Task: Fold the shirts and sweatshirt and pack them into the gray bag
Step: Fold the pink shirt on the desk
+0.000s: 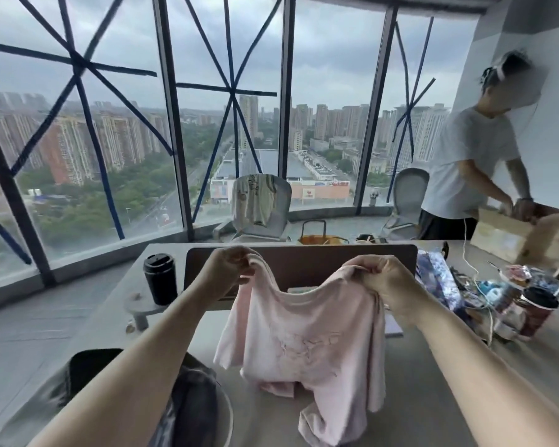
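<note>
Left hand (228,267) and right hand (383,279) each pinch a shoulder of the pink T-shirt (307,343); its hem trails on the table's (433,398) near edge.

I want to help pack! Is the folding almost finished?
Not yet. Nothing looks folded. Right now the left hand and right hand hold a pink shirt up by its shoulders over the table. Another shirt hangs on a chair. The gray bag waits at the lower left; I can't see anything packed.
</note>
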Motion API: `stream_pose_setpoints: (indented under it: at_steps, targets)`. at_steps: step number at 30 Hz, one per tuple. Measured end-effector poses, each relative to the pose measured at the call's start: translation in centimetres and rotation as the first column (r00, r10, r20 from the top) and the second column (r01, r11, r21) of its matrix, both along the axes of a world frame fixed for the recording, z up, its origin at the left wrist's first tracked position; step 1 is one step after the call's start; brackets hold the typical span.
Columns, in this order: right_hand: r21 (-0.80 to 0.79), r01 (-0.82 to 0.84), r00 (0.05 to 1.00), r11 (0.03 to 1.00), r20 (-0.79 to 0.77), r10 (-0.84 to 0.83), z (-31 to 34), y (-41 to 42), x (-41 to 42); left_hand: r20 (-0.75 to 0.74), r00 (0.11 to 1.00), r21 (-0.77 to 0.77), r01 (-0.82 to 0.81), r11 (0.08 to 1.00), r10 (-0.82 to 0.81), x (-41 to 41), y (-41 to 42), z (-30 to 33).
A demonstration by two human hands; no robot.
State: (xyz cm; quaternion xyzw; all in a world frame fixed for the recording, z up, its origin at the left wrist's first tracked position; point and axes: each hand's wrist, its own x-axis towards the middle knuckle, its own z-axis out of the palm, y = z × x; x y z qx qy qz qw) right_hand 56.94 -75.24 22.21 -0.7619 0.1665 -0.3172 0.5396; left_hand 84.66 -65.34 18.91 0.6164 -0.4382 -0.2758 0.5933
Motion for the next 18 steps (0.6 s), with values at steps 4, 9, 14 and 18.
stream_pose_setpoints:
  at_steps: [4, 9, 14, 18]
  targets:
    - [0.037, -0.146, 0.986, 0.989, 0.085, 0.143, 3.7, 1.4, -0.8, -0.196, 0.957, -0.240, 0.165, 0.957, -0.214, -1.4, 1.2, 3.9]
    - [-0.168, 0.052, 0.992, 0.984, 0.126, -0.031, 4.8, 1.1, 2.4, -0.158, 0.945, -0.218, 0.248, 0.944, -0.285, -4.0, 0.4, 6.5]
    - [-0.233, 0.112, 0.994, 0.966, 0.027, -0.109, 0.3, 0.8, 4.6, -0.215, 0.948, -0.037, 0.232, 0.972, -0.235, -6.4, -0.5, 2.2]
    - [-0.286, 0.162, 0.985, 0.944, -0.017, -0.174, -1.5, 1.2, 4.8, -0.291, 0.923, 0.049, 0.275, 0.960, -0.250, -6.9, -0.7, 0.4]
